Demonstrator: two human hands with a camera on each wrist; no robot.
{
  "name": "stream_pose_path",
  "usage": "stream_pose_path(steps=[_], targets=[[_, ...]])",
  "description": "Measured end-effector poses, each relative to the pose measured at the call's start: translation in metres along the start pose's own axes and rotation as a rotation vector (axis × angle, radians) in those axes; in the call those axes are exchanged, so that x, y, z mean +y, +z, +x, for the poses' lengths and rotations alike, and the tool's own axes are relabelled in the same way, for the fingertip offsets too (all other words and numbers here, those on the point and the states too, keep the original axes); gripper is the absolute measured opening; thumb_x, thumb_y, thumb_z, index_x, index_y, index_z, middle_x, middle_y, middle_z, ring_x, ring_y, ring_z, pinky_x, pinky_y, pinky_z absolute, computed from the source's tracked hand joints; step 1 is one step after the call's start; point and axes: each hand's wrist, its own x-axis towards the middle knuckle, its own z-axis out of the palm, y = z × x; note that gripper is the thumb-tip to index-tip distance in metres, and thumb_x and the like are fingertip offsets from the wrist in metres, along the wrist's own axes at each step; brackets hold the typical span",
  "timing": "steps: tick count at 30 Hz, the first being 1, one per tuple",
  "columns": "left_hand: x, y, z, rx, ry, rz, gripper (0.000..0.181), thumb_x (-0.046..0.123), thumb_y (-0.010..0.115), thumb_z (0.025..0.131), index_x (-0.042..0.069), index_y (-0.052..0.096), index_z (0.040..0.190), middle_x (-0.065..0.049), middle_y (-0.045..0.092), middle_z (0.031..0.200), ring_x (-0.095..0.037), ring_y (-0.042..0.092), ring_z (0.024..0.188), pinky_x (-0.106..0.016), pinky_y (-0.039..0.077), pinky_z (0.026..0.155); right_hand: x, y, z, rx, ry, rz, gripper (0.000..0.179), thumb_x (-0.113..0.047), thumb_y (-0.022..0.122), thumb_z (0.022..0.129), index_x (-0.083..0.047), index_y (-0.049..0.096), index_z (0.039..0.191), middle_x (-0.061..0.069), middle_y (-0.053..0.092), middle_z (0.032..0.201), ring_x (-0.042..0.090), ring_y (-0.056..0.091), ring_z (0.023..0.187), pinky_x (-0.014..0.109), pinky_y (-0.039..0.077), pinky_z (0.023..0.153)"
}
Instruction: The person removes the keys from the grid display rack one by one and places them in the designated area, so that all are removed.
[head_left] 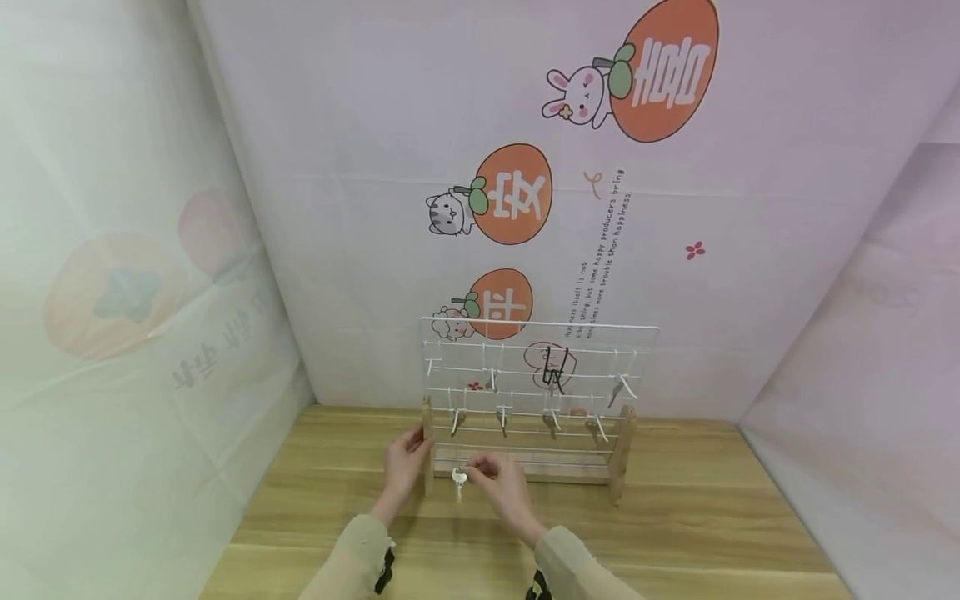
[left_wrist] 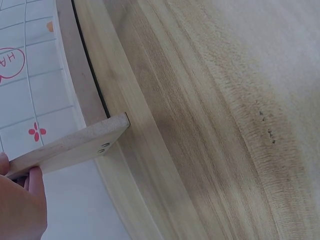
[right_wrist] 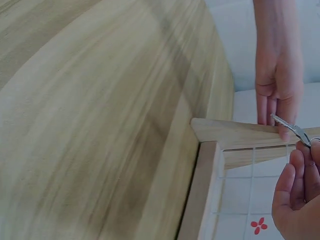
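A white wire grid rack with wooden side posts stands on the table, keys hanging from several of its hooks. My left hand holds the rack's left wooden post, thumb on one face and fingers on the other. Between thumb and fingertips, my right hand pinches a silver key in front of the lower left of the grid. Seen from the right wrist, the key points out past the fingertips towards the post and my left hand.
One black hook sits among the white ones in the upper row. The wood-grain table extends to both sides of the rack. A white printed cloth forms the walls behind and beside it.
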Motion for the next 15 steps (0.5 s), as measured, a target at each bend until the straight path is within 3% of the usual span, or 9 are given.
stream_pose_path(steps=[3,6,15], targets=[[0.0,0.0,0.0,-0.002,0.004,0.009,0.038,-0.001,0.066,0.091,-0.015,0.057,0.125,-0.036,0.06,0.127,-0.047,0.063,0.117,-0.037,0.059,0.095,0.007,0.002,-0.001,-0.017,0.01,0.0,0.01,-0.016,0.07,0.092,-0.007,0.072,0.092,0.009,0.075,0.087,0.026,0.071,0.079,0.014,0.057,0.069],[0.0,0.0,0.0,0.0,-0.001,0.012,0.038,-0.001,0.066,0.092,-0.015,0.057,0.126,-0.035,0.06,0.127,-0.046,0.063,0.117,-0.037,0.059,0.096,0.014,0.004,-0.002,-0.027,0.031,-0.004,0.009,-0.016,0.071,0.091,-0.007,0.072,0.093,0.008,0.075,0.087,0.029,0.071,0.08,0.015,0.056,0.066],[-0.001,0.002,0.002,0.017,0.004,0.011,0.038,-0.001,0.067,0.091,-0.014,0.058,0.125,-0.034,0.062,0.125,-0.045,0.064,0.116,-0.037,0.06,0.095,0.031,0.01,-0.009,-0.036,0.057,-0.046,0.007,-0.015,0.071,0.09,-0.008,0.07,0.091,0.005,0.074,0.084,0.004,0.064,0.072,0.014,0.054,0.063]])
